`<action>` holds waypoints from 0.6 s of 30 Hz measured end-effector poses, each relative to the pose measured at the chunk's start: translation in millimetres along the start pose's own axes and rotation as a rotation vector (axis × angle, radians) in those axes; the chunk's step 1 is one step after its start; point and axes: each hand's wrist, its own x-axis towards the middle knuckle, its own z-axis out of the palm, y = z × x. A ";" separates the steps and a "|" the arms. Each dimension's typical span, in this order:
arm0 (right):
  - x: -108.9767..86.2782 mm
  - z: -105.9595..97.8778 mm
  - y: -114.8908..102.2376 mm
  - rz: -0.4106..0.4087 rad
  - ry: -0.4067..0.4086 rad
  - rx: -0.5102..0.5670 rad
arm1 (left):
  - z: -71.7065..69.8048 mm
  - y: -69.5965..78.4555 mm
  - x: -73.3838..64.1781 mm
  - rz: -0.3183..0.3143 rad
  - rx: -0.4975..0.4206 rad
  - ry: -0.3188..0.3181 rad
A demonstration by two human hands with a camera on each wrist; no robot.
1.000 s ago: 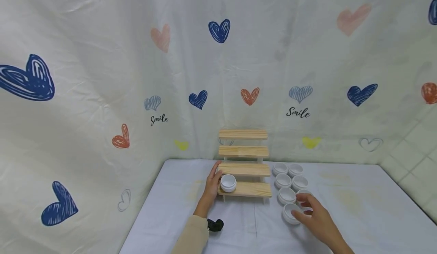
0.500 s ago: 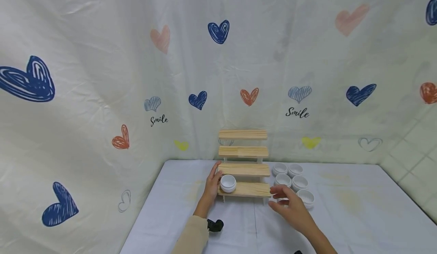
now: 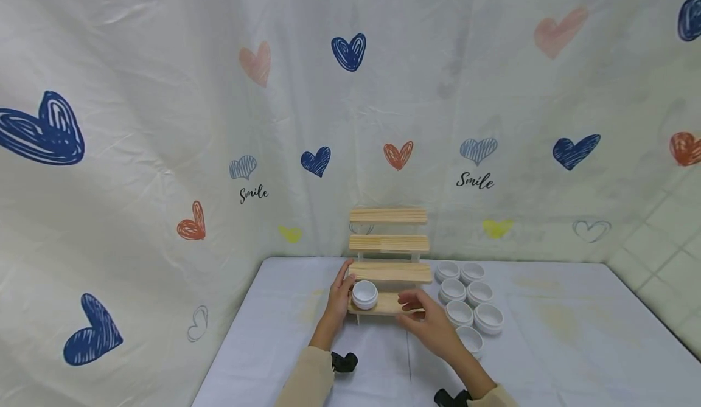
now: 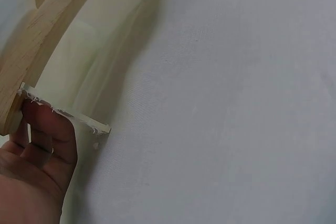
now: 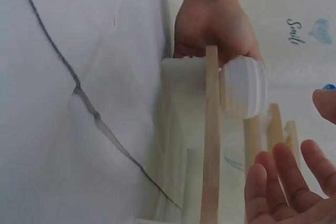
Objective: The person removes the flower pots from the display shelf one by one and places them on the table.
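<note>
A wooden tiered display stand (image 3: 390,271) with white supports stands at the back of the table. On the left of its lowest shelf sits a small white round cup (image 3: 364,295), its side banded in the right wrist view; I cannot tell whether it is one cup or a stack. My left hand (image 3: 336,300) grips the stand's left end, its fingers curled at the support below the shelf edge in the left wrist view. My right hand (image 3: 429,325) is before the lowest shelf, right of the cup, fingers loosely bent and holding nothing in the right wrist view.
Several similar white cups (image 3: 459,313) stand in two rows on the white-covered table (image 3: 553,346), right of the stand. A white curtain with hearts (image 3: 314,162) hangs behind. Black devices (image 3: 344,362) are worn at both wrists.
My right hand has moved left from over the front cups to before the lowest shelf, carrying nothing. My left hand keeps its place on the stand.
</note>
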 end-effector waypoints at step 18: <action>35.4 39.1 6.6 0.024 0.044 0.021 | 0.5 -14.2 7.8 -0.002 -0.021 -0.002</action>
